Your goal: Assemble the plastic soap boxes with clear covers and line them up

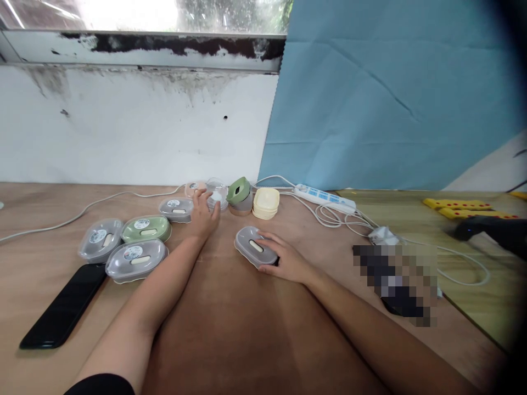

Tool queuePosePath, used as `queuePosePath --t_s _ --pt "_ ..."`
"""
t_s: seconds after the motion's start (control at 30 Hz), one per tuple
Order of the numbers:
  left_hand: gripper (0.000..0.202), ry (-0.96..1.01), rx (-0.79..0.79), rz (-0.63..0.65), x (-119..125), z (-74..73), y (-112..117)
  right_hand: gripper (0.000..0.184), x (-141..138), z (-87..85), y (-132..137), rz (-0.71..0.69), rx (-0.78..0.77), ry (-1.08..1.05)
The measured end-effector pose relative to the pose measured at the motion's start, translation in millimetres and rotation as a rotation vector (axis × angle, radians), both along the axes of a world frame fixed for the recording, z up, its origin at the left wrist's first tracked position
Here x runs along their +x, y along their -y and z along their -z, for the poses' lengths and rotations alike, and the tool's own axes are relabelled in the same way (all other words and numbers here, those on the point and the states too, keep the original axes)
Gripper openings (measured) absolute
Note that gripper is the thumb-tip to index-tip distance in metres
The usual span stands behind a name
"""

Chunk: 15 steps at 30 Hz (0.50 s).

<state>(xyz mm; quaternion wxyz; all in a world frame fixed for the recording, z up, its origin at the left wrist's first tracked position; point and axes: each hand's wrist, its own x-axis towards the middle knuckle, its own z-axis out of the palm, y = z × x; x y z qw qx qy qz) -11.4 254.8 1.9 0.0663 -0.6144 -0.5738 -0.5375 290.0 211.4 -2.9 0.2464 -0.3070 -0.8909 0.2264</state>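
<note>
My right hand (286,257) grips the right end of a grey oval plastic box (251,247), with fingers across its top and the thumb at the near edge. The box lies on the brown table and has a pale slot in its middle. My left hand (205,215) reaches to the back with fingers spread, beside clear plastic lids (217,192); whether it touches them I cannot tell. Just left of it are a grey oval box (175,208) and a pink one (195,189). Behind, a green piece (239,191) leans on grey and brown ones, beside stacked cream trays (265,202).
Labelled boxes in grey (135,260) and green (146,227) sit at left, near a black phone (63,307). A power strip (325,198) with tangled white cables lies at back right. A blurred dark object (391,285) is at right, yellow pieces (457,204) beyond.
</note>
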Motion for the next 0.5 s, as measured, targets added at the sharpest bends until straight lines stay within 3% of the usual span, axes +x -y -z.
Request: queuePosePath --t_s 0.13,0.23,0.3,0.37,0.5 --pt "0.033 -0.229 0.033 0.401 17 -2.3 20 0.074 2 0.8 -1 0.039 0.036 -0.100" --pt "0.058 -0.417 0.036 0.689 36 -4.4 29 0.069 5 -0.8 -2 0.063 0.011 -0.212" --pt "0.078 -0.455 -0.007 0.811 48 -4.0 31 0.065 7 -2.6 -2 0.077 -0.009 -0.291" --pt "0.089 -0.375 -0.100 0.842 57 -0.7 32 0.064 9 -4.1 -2 0.092 -0.023 -0.347" --pt "0.106 -0.024 -0.291 0.780 63 11.7 34 0.064 11 -5.0 0 0.097 -0.018 -0.389"
